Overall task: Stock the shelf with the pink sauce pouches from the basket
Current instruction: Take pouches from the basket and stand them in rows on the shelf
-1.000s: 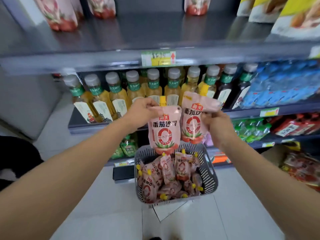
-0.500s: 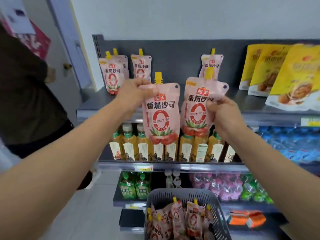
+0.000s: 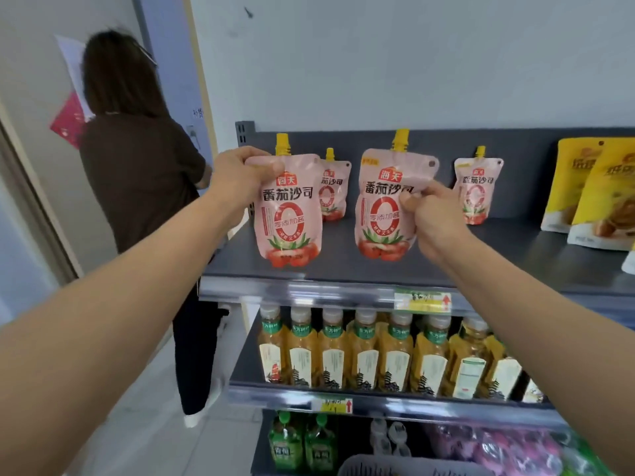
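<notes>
My left hand (image 3: 240, 178) grips the top corner of a pink sauce pouch (image 3: 290, 218) with a yellow spout, held upright over the front of the top grey shelf (image 3: 343, 266). My right hand (image 3: 433, 214) pinches the side of a second pink pouch (image 3: 383, 207), also upright above the shelf. Two more pink pouches stand at the back of the shelf, one (image 3: 332, 187) between the held ones and one (image 3: 476, 187) to the right. Only the rim of the grey basket (image 3: 378, 467) shows at the bottom edge.
Yellow snack bags (image 3: 594, 194) fill the top shelf's right end. Tea bottles (image 3: 367, 352) line the shelf below, green bottles (image 3: 302, 444) lower still. A person in a brown top (image 3: 144, 173) stands at the shelf's left end, back turned.
Both hands have carried their pouches up from the basket to the top shelf, over its front part. The view has tilted up, so the basket has dropped almost out of sight.
</notes>
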`<action>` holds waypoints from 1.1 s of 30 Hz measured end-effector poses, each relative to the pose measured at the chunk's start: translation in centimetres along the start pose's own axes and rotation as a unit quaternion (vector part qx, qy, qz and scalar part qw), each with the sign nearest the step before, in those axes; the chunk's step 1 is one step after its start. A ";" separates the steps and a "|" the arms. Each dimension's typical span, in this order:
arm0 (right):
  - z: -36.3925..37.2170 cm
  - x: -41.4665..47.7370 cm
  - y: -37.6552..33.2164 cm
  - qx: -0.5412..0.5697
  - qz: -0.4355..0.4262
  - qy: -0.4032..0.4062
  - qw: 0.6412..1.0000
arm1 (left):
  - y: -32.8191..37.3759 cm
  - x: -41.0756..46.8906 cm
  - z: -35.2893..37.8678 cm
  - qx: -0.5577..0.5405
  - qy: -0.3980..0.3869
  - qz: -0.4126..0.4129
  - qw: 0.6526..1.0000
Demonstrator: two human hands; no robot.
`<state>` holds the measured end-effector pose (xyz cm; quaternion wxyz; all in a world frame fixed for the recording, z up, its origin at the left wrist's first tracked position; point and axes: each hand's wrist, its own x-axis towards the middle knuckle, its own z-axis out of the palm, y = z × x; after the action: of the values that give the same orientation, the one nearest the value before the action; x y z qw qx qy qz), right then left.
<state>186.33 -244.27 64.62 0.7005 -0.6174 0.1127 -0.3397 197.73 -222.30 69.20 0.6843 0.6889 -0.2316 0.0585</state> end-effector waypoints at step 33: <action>6.6 9.3 10.8 -0.224 0.096 -0.088 0.966 | -13.9 7.1 -4.1 0.036 -0.162 -0.163 0.973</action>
<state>200.71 -244.75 58.24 0.5811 -0.7721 0.1827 -0.1813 210.56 -220.59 59.52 0.6128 0.7418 -0.2220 -0.1579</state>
